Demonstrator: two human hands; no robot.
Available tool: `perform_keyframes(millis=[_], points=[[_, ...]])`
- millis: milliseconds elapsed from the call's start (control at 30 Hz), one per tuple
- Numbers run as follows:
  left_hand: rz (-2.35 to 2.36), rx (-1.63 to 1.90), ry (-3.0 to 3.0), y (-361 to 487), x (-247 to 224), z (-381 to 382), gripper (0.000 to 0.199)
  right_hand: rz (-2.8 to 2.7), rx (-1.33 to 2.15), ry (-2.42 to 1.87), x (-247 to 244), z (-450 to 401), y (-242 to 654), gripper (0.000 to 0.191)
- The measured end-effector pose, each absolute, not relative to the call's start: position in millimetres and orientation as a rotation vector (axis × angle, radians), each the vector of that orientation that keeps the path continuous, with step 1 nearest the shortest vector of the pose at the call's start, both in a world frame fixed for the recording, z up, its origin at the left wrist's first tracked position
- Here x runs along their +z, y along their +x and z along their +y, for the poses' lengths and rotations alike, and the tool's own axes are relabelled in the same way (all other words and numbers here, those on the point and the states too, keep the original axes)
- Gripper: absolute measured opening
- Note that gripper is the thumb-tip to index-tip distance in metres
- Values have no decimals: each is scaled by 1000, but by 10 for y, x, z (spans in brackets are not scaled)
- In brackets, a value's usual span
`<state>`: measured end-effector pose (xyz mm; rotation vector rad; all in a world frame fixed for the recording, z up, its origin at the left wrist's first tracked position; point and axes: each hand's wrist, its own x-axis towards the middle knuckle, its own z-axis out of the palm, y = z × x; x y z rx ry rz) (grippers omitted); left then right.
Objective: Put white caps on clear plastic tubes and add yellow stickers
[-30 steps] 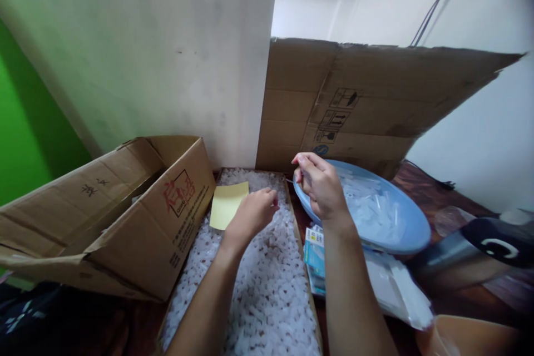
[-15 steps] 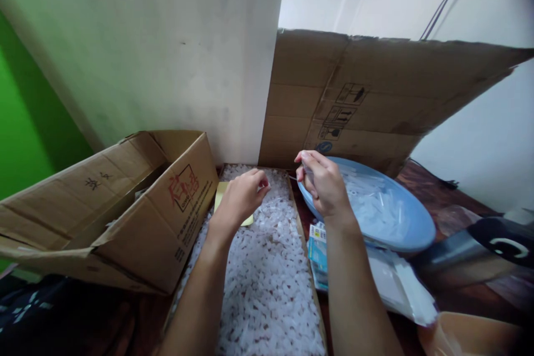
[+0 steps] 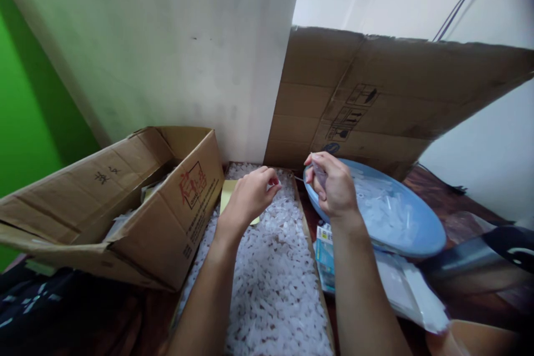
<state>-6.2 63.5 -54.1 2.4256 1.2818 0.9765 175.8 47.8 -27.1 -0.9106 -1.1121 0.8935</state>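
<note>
Two flat sheets stand at the far side: a large white board (image 3: pixel 179 55) on the left and a brown cardboard sheet (image 3: pixel 396 89), printed with box symbols, on the right. Next in size, a long open cardboard box (image 3: pixel 167 233) sits at the left, its side marked in red, with some things inside it. Just to its right, a shallow tray (image 3: pixel 310 238) runs from near to far, filled with small white bits (image 3: pixel 275 283). Right of the tray is a blue basin (image 3: pixel 436 246) of clear plastic pieces (image 3: pixel 386 208). A dark bottle (image 3: pixel 459 267) lies at the right, and an orange bowl (image 3: pixel 486 339) is at the near right. Between tray and bowl are white packets (image 3: pixel 406 289) and a blue packet (image 3: pixel 325 258). The right hand (image 3: pixel 336 186) is curled closed around a clear plastic strip (image 3: pixel 319 172), by the basin's left edge. The left hand (image 3: pixel 252 192) is over the tray's far part, fingertips narrowed on a tiny white piece (image 3: pixel 277 184). Partly behind that hand is a yellow paper note (image 3: pixel 226 194).
</note>
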Motion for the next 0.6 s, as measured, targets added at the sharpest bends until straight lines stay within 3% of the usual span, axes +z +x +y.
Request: perform_keyframes(millis=[600], points=[[1193, 972, 2417, -6, -574, 643, 9, -980, 768, -856, -208, 450, 1810, 16]])
